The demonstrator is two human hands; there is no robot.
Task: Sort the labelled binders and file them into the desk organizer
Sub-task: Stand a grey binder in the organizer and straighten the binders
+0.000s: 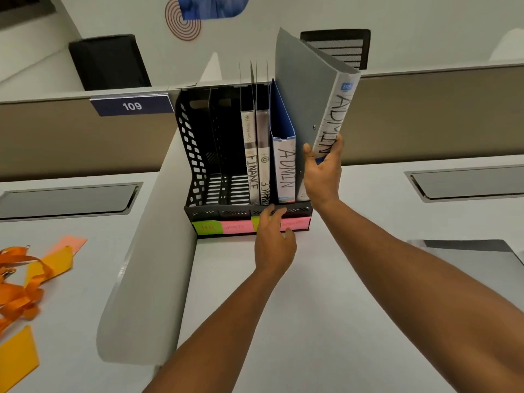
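Observation:
A black desk organizer (pixel 195 154) stands against the partition, with green and pink sticky labels (pixel 221 226) on its front lip. Its two left slots are empty. Two slim binders marked FINANCE (pixel 252 165) stand in the third slot, and a blue binder marked ADMIN (pixel 285 171) stands in the rightmost slot. My right hand (pixel 323 171) grips the lower spine of a grey ADMIN binder (pixel 309 95), which tilts to the right, its bottom in that rightmost slot beside the blue one. My left hand (pixel 273 242) rests on the organizer's front edge, fingers curled over the lip.
A grey divider panel (pixel 147 265) runs along the left of the organizer. Orange lanyards (pixel 19 290) and yellow and pink cards lie on the neighbouring desk at left. Cable hatches (pixel 467 182) sit in the desktop. A grey sheet (pixel 470 251) lies at right.

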